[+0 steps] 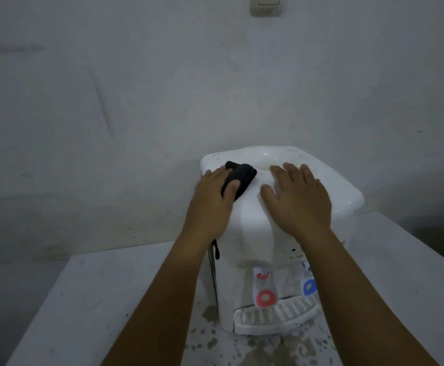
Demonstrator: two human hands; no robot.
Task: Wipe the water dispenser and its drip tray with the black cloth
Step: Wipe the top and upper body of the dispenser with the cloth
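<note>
A white tabletop water dispenser stands on a white counter, its top bowl facing up. The black cloth lies bunched on the dispenser's top left corner. My left hand lies over the cloth, thumb pressing across it and fingers reaching past its left side. My right hand rests flat, fingers straight, on the top right of the dispenser. Below are a red tap and a blue tap, with the ribbed white drip tray under them.
The counter is speckled with dark stains around the dispenser's base. A grey wall stands close behind, with a light switch high up. A black strap hangs at the dispenser's left side.
</note>
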